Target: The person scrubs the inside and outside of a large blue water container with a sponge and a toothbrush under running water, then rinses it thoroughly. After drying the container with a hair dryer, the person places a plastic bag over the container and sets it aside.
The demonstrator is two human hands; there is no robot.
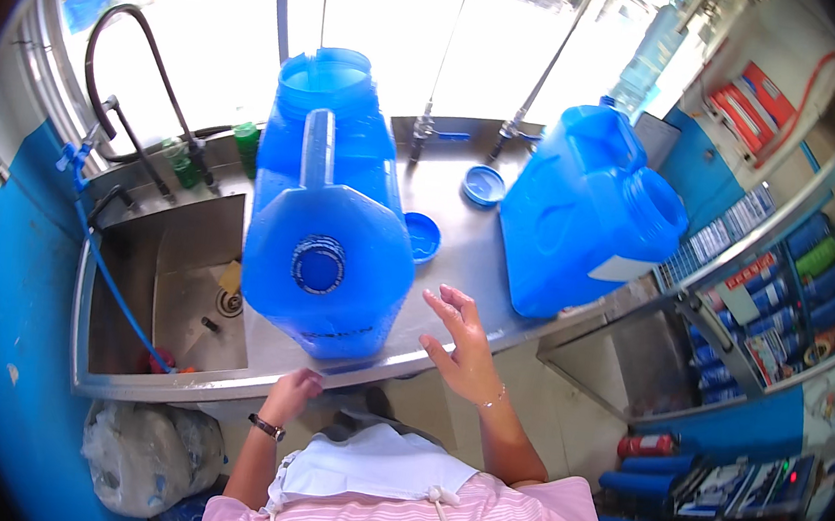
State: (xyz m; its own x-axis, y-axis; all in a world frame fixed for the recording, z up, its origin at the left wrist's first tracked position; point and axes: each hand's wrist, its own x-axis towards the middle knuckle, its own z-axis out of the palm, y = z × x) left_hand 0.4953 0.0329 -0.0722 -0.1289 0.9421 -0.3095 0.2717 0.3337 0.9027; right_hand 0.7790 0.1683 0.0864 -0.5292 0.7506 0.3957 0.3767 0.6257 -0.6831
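Observation:
Two blue plastic jugs stand one behind the other on the steel counter (pixel 447 263): the front jug (pixel 355 285) with a handle and round ringed opening, the rear jug (pixel 367 155) with a wide uncapped neck. My right hand (pixel 459 350) is open just right of the front jug, fingers bent and apart, touching nothing visible. My left hand (pixel 294 391) is below that jug at the counter's front edge, loosely open with bent fingers. Another uncapped blue jug (pixel 563 214) stands at the right. A blue cap (pixel 420 238) and a second cap (pixel 483 184) lie between the jugs.
Left are a sink (pixel 133 293), black faucet (pixel 129 22), blue hose (pixel 113 287) and green bottles (pixel 244 148). Taps (pixel 423 136) line the back. Stocked shelves (pixel 765 304) and a red cylinder (pixel 646 443) are at right, a plastic bag (pixel 142 455) at lower left.

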